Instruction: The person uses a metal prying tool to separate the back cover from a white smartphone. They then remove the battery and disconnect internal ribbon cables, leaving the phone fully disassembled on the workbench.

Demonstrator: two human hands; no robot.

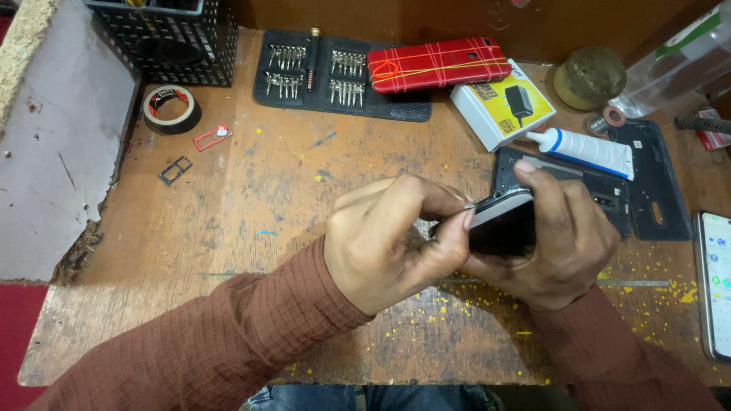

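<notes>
Fingertips first: the left hand (pixel 392 240) pinches thumb and forefinger tight against the top edge of the dark phone (pixel 499 224), and a small pale sliver shows right at that pinch, too small to identify. The right hand (pixel 560 243) wraps the phone from the far side, fingers curled over its upper edge and thumb underneath, gripping it firmly. The phone sits tilted, lifted just above the wooden table (pixel 289 198), near the middle of the bench and towards its right.

Moving outward, both forearms come in wearing rust-brown ribbed sleeves (pixel 228 342). Just behind the right hand lies a black phone back cover (pixel 609 194), and a white glue tube with a blue band (pixel 582 148) rests across it. Beyond that, a white and yellow charger box (pixel 502 106), and a red phone bound with rubber bands (pixel 438 65) lying on a black screwdriver bit kit (pixel 320 72).

Off to the left, a tape roll (pixel 172 109), a red card tray (pixel 212 137) and a dark card tray (pixel 175 170) lie well apart from the hands. At the right edge, a lit smartphone (pixel 716 281) lies flat. Yellow flecks dot the wood near the hands.
</notes>
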